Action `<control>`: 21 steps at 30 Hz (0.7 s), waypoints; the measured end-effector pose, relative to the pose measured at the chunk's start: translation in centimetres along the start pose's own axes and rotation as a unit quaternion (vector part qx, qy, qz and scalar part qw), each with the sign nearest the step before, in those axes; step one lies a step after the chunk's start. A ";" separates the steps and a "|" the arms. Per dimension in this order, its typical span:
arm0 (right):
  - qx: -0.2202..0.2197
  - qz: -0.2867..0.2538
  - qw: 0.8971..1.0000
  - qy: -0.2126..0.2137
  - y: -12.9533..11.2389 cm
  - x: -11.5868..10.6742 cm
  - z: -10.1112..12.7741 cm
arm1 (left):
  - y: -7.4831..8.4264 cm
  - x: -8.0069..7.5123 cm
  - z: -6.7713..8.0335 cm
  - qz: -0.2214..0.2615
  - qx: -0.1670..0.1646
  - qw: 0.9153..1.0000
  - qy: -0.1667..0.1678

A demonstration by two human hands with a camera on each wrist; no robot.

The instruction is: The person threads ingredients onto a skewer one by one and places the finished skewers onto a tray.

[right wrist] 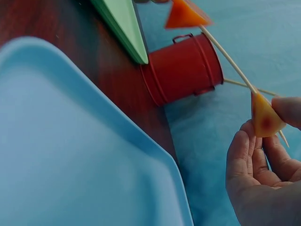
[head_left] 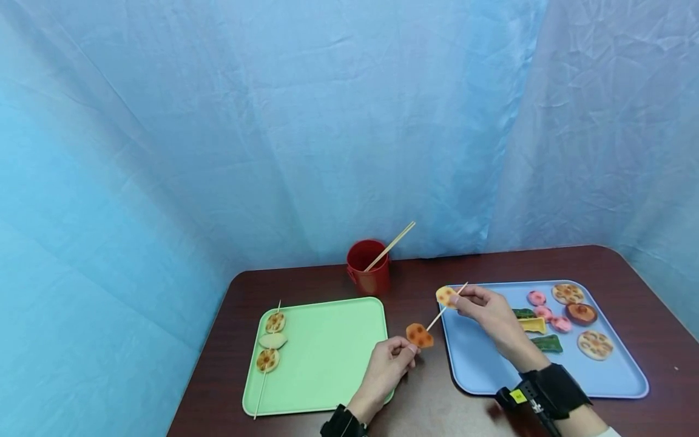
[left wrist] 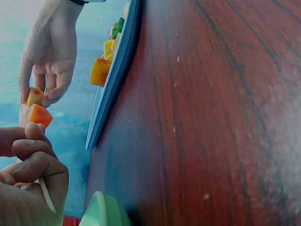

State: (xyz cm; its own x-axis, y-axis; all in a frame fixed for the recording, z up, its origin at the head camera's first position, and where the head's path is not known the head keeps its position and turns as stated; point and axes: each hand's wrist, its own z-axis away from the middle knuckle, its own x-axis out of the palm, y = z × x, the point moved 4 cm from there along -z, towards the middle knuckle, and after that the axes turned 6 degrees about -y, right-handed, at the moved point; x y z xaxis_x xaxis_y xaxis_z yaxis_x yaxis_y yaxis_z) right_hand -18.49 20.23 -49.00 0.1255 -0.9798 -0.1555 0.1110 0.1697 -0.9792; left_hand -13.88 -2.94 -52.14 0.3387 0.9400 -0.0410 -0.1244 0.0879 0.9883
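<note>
A thin wooden skewer (head_left: 437, 317) slants above the table between the two trays. My left hand (head_left: 409, 352) pinches its lower end, just beneath an orange food slice (head_left: 419, 335) threaded on it. My right hand (head_left: 457, 301) pinches a yellow slice (head_left: 446, 295) near the skewer's upper tip. In the left wrist view my curled fingers (left wrist: 33, 157) grip the stick under the orange slice (left wrist: 38, 115), with the right hand (left wrist: 49, 56) beyond. The right wrist view shows the yellow slice (right wrist: 264, 117) held on the skewer (right wrist: 225, 56) between thumb and fingers.
A green tray (head_left: 327, 358) on the left holds a finished skewer (head_left: 270, 341) with three slices. A red cup (head_left: 368, 267) with a stick in it stands behind. The blue tray (head_left: 480, 364) on the right carries several food pieces (head_left: 568, 312). Blue cloth hangs behind the dark table (head_left: 420, 406).
</note>
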 end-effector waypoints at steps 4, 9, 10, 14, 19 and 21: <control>0.007 0.010 1.000 -0.007 0.3 0.9 0.2 | 0.2 0.2 -0.2 -0.001 0.002 1.000 0.002; 0.014 0.005 1.000 -0.018 0.9 2.0 0.6 | 0.3 0.2 -0.2 -0.007 0.004 1.000 0.006; 0.014 0.005 1.000 -0.021 0.9 2.2 0.6 | 0.3 0.2 -0.2 -0.008 0.004 1.000 0.007; 0.015 0.000 1.000 -0.024 1.0 3.0 1.0 | 0.3 0.3 -0.2 -0.006 0.005 1.000 0.005; 0.023 -0.003 1.000 -0.021 1.2 3.8 1.2 | 0.2 0.4 -0.2 -0.007 0.006 1.000 0.004; 0.024 -0.003 0.999 -0.021 1.3 4.0 1.3 | 0.2 0.4 -0.2 -0.010 0.006 1.000 0.004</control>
State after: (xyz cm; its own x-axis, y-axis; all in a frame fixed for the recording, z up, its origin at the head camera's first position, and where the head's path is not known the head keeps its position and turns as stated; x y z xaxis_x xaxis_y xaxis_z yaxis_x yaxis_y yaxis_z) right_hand -16.57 16.62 -50.75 0.1658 -0.9756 -0.1440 0.1595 0.1706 -0.9723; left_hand -13.97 -2.50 -51.98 0.3326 0.9411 -0.0613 -0.1069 0.1022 0.9890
